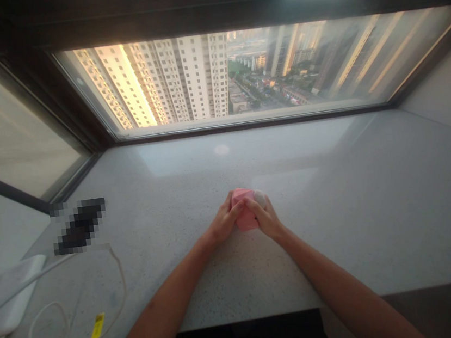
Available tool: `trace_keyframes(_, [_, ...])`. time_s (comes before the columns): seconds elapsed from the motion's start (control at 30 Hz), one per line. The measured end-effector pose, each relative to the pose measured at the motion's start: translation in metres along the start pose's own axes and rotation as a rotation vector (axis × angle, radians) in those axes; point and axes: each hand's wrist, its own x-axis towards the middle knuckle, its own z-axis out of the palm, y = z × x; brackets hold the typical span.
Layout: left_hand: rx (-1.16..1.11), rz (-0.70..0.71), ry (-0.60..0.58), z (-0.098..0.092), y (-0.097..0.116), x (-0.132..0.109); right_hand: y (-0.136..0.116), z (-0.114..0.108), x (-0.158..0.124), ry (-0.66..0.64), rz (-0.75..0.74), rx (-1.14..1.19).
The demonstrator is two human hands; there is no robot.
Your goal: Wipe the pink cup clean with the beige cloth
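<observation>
A small pink object (247,221) with angled faces is held between my two hands above the grey speckled countertop (194,178), near the middle of the view. My left hand (224,221) grips its left side, the thumb lying across its front. On the right, my right hand (267,217) wraps round it, with the thumb pressed on the pink surface. A whitish rounded piece (259,198) shows at the object's upper right, by my right fingers. My fingers hide much of the object's sides, and its underside is out of sight.
A blurred dark item (80,228) lies at the left. Beside it are a white device (14,293) and a looping white cable (121,275) with a yellow tag (97,328). A window frame (245,126) borders the countertop's far edge.
</observation>
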Motion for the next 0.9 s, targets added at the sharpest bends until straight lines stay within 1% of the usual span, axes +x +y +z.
trace_keyframes(0.2, [-0.019, -0.018, -0.007, -0.001, 0.001, -0.001, 0.004, -0.001, 0.002, -0.03, 0.0, 0.039])
trace_keyframes(0.27, [-0.034, -0.028, -0.019, -0.002, 0.002, -0.003, 0.004, 0.0, 0.002, -0.019, 0.029, 0.061])
trace_keyframes(0.33, [-0.081, -0.024, -0.048, -0.003, 0.002, -0.006, 0.003, 0.0, 0.003, 0.009, 0.08, 0.097])
trace_keyframes(0.4, [-0.132, -0.002, -0.103, -0.004, 0.001, -0.007, 0.0, -0.001, 0.004, 0.027, 0.136, 0.173])
trace_keyframes(0.47, [-0.115, 0.033, -0.159, -0.003, 0.0, -0.008, -0.005, -0.003, 0.008, 0.057, 0.184, 0.28])
trace_keyframes(0.53, [0.004, 0.095, -0.163, 0.0, -0.002, -0.008, -0.011, -0.008, 0.012, 0.105, 0.231, 0.383])
trace_keyframes(0.6, [0.165, 0.181, -0.115, 0.003, -0.006, -0.008, -0.015, -0.016, 0.017, 0.136, 0.272, 0.44])
trace_keyframes(0.63, [0.244, 0.225, -0.085, 0.005, -0.008, -0.008, -0.017, -0.02, 0.019, 0.125, 0.299, 0.454])
trace_keyframes(0.7, [0.389, 0.303, -0.039, 0.005, -0.012, -0.007, -0.02, -0.028, 0.023, 0.062, 0.368, 0.472])
trace_keyframes(0.8, [0.566, 0.418, -0.022, 0.002, -0.019, -0.006, -0.018, -0.035, 0.026, -0.057, 0.512, 0.525])
trace_keyframes(0.9, [0.719, 0.612, -0.017, 0.0, -0.022, -0.005, -0.012, -0.034, 0.027, -0.127, 0.685, 0.556])
